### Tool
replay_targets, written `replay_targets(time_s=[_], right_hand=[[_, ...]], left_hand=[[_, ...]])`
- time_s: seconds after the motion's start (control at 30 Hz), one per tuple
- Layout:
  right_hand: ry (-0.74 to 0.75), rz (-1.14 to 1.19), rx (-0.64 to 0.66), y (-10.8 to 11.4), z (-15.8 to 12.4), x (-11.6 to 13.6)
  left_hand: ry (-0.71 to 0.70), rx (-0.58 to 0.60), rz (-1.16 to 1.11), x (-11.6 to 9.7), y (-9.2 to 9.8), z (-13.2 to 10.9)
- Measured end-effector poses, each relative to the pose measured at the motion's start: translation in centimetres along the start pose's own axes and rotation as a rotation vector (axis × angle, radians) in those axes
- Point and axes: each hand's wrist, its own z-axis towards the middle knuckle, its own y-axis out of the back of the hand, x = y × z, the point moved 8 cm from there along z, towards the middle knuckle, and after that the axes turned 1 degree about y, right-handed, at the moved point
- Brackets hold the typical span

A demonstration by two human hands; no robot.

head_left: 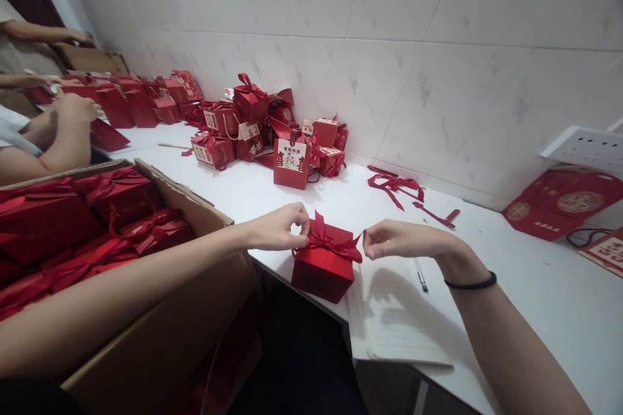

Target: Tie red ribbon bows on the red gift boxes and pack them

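Two hands at work on a gift pkg: the left hand [280, 227] and right hand [396, 240] each pinch, thumb to fingertip, one side of the ribbon bow [331, 241] atop a small red box [321, 272]. The box sits at the near edge of the white table [535, 285], between both hands, just beside an open cardboard carton [195, 198] packed w/ similar boxes. A paper sheet [394, 324] and pen [421, 280] lie to its right. Loose ribbons [394, 185] and a pile of finished boxes [272, 136] lie by the wall. A co-worker's arms [63, 130] show at far left. Judging by the grip, an even outward pull on both sides would likely keep the bow centred and the loops matched, w/out dragging the box off the edge.
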Motion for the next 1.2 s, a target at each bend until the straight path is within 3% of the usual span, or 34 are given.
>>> replay_targets(time_s=[0.1,0.23,0.47,0.7,0.93,1.1,1.2], right_hand=[[-0.073,0.059,-0.13,1.2,-0.3,-0.6],[-0.048,0.118,-0.131,0.8,0.2,0.1],[0.067,0.299,-0.232,1.0,1.2,0.6],[0.166,0.292,-0.213,0.7,2.0,0.6],[0.107,0.445,-0.365,1.2,2.6,-0.7],[0.034,0.645,-0.381,0.4,3.1,-1.1],[0.008,0.63,-0.43,0.4,3.0,-0.8]], left_hand=[[-0.062,-0.157,0.003,-1.1,0.9,-0.1],[-0.261,-0.268,0.084,-3.5,0.8,-0.5],[-0.305,-0.234,0.206,-3.7,-0.4,-0.2],[-0.285,-0.192,0.203,-3.8,-0.6,-0.1],[-0.293,-0.172,0.191,-3.7,-0.8,0.0],[-0.281,-0.127,0.229,-3.6,-1.2,0.1],[-0.268,-0.117,0.235,-3.5,-1.3,0.2]])
